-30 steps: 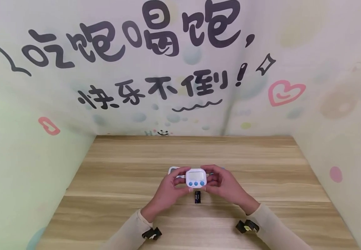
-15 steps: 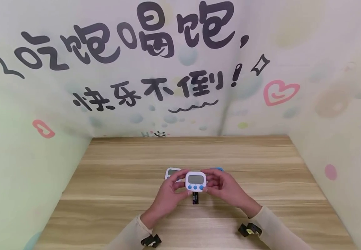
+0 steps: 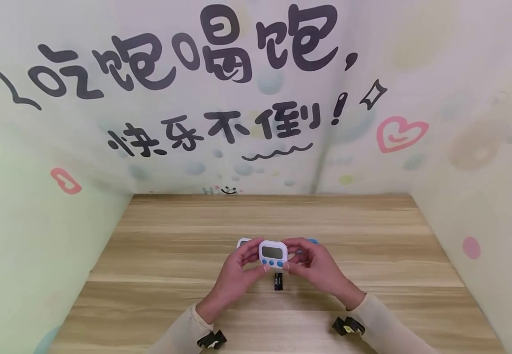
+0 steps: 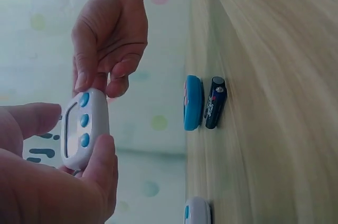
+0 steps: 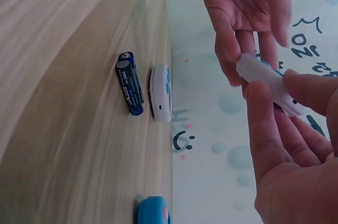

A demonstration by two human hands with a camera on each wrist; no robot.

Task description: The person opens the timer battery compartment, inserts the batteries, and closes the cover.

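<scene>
Both hands hold a white digital timer (image 3: 273, 253) up off the table. It has a grey screen and a row of three blue buttons, which face the head camera. My left hand (image 3: 237, 272) pinches its left side between thumb and fingers. On the opposite side, my right hand (image 3: 319, 268) grips the edge with the thumb near the lower right corner. In the left wrist view the timer (image 4: 86, 129) is seen from its button side. The right wrist view shows the timer (image 5: 266, 81) nearly edge-on; its back is mostly hidden.
Two dark batteries (image 5: 130, 84) lie side by side on the wooden table (image 3: 171, 295), below the raised timer. Another white timer (image 5: 160, 93) lies behind my left hand. A blue rounded device (image 4: 193, 102) lies behind my right hand. Printed walls enclose the table's back and sides.
The timer has shifted slightly left and tilted in both hands. Its screen, pale with glare a second ago, now looks darker. The batteries, partly covered half a second ago, show below it again.
</scene>
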